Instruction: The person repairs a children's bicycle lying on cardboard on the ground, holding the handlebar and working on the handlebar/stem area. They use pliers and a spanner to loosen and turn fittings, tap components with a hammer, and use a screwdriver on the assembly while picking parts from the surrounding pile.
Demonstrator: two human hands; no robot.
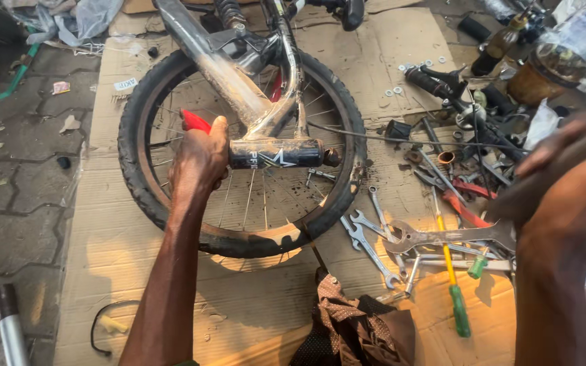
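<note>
Left arm runs straight up from the bottom edge of the view, bare forearm stretched out long, wrist a bit cocked. The left hand [200, 160] is curled into a tight fist, knuckles facing the camera, fingers wrapped shut around something. The right hand [564, 196] sits way closer to the lens at the right edge, blurry, fingers bent; can't tell its grip.

Black tyre [130, 163], red-handled tool [194, 122], green-and-yellow screwdriver [452, 285], brown dotted cloth [347, 318], tan cardboard [252, 305]

Wheel [239, 156] on cardboard [130, 257]; wrenches [374, 237] right
</note>
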